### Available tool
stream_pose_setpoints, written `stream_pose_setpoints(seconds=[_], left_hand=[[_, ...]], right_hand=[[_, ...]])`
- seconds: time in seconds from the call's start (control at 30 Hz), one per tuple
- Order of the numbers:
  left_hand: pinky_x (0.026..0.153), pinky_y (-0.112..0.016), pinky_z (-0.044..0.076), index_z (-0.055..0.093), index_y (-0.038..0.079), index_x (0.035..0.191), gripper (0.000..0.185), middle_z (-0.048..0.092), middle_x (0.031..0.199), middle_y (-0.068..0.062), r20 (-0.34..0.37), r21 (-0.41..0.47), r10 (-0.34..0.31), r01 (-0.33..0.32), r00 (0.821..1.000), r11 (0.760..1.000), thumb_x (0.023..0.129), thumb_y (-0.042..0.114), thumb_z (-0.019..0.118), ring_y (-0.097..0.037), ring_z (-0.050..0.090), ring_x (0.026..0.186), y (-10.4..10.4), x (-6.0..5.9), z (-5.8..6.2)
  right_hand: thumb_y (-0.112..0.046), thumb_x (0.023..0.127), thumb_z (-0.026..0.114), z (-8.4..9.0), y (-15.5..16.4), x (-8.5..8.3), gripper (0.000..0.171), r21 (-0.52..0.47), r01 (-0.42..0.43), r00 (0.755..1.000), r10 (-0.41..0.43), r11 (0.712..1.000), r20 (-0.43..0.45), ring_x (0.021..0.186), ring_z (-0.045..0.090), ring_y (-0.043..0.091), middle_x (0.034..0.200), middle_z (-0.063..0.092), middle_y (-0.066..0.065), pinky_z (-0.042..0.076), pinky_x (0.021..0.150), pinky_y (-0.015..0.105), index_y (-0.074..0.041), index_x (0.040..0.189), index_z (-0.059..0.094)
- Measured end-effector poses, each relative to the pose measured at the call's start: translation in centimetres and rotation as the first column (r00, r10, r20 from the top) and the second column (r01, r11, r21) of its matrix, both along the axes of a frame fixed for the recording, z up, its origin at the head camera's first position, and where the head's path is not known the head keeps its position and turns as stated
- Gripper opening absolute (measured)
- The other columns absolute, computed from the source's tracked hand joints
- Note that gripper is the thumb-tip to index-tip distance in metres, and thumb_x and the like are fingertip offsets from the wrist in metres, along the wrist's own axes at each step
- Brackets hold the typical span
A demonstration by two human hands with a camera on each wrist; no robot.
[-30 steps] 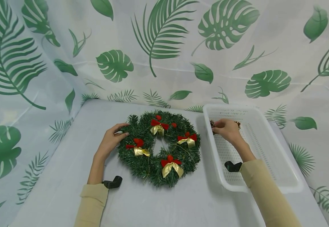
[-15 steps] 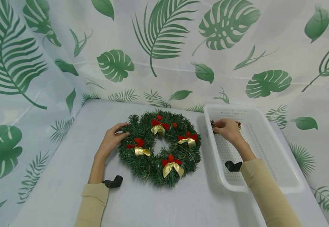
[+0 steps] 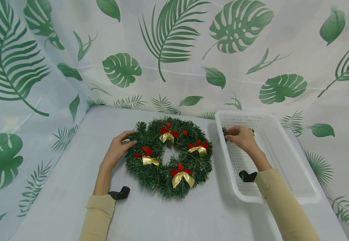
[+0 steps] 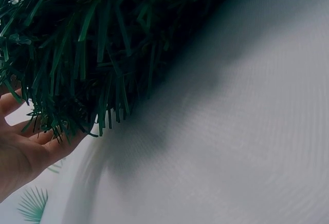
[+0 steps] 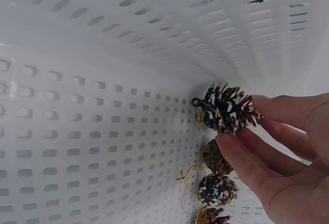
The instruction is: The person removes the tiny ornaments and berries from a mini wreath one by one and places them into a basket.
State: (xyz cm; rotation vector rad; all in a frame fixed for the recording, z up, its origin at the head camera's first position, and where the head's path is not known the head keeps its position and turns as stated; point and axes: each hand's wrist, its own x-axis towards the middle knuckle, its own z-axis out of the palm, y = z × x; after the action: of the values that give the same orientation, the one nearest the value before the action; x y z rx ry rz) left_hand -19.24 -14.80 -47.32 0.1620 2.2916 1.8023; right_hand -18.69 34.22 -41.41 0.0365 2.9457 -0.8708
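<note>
A green tinsel wreath (image 3: 156,175) lies on the white table, dressed with red-and-gold bows (image 3: 183,177) and red balls. At its left edge my left hand (image 3: 118,147) holds the greenery; in the left wrist view the fingers (image 4: 67,142) reach partly behind the strands. To the right, my right hand (image 3: 241,136) is down inside a white perforated plastic basket (image 3: 228,164). Between thumb and fingers it pinches a snow-tipped pine cone (image 5: 226,111) with a gold cord and a small dark ring. Below that are more pine cones, one brown (image 5: 217,157) and one white-flecked (image 5: 218,189).
Small black devices sit at the left wrist (image 3: 120,193) and the right wrist (image 3: 248,176). A leaf-printed curtain (image 3: 180,43) hangs behind and along the left of the table (image 3: 162,221). The basket walls rise around the right hand.
</note>
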Motion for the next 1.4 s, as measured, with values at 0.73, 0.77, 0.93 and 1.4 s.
stream_pose_setpoints(seconds=[0.73,0.77,0.93,1.4], left_hand=[[0.109,-0.060,0.042,0.050,0.015,0.153,0.052,0.034,0.166,-0.016,-0.005,-0.007,0.000,0.000,1.000,1.000,0.104,0.019,0.064,-0.045,0.045,0.143,0.1,0.1,0.3],[0.109,-0.060,0.043,0.050,0.014,0.153,0.052,0.034,0.166,-0.016,-0.007,-0.008,-0.001,0.000,1.000,1.000,0.104,0.019,0.064,-0.045,0.045,0.143,0.1,0.1,0.2],[0.109,-0.060,0.043,0.050,0.015,0.153,0.051,0.034,0.166,-0.016,-0.004,-0.006,-0.001,0.001,1.000,1.000,0.104,0.019,0.064,-0.045,0.046,0.143,0.1,0.1,0.1],[0.107,-0.056,0.045,0.052,0.016,0.152,0.050,0.035,0.165,-0.016,-0.006,-0.010,-0.006,0.006,1.000,1.000,0.103,0.021,0.065,-0.043,0.051,0.140,0.0,0.3,0.5]], right_hand=[[-0.013,0.100,0.068,1.1,-0.1,0.6,0.033,-0.027,-0.002,1.000,0.002,1.000,-0.021,0.096,0.073,0.041,0.115,0.071,0.032,0.060,0.075,0.044,0.010,0.122,0.067],[-0.013,0.099,0.068,1.2,-0.1,0.6,0.032,-0.027,-0.004,1.000,0.003,1.000,-0.025,0.095,0.073,0.041,0.114,0.071,0.032,0.060,0.075,0.044,0.011,0.122,0.067],[-0.011,0.099,0.068,1.2,0.0,0.8,0.030,-0.025,-0.004,0.999,0.003,1.000,-0.044,0.094,0.074,0.040,0.112,0.072,0.031,0.061,0.075,0.044,0.010,0.121,0.068],[-0.012,0.098,0.069,1.6,-0.1,1.5,0.032,-0.007,0.011,0.999,-0.012,1.000,-0.050,0.102,0.071,0.044,0.116,0.070,0.031,0.059,0.081,0.051,0.010,0.121,0.068]])
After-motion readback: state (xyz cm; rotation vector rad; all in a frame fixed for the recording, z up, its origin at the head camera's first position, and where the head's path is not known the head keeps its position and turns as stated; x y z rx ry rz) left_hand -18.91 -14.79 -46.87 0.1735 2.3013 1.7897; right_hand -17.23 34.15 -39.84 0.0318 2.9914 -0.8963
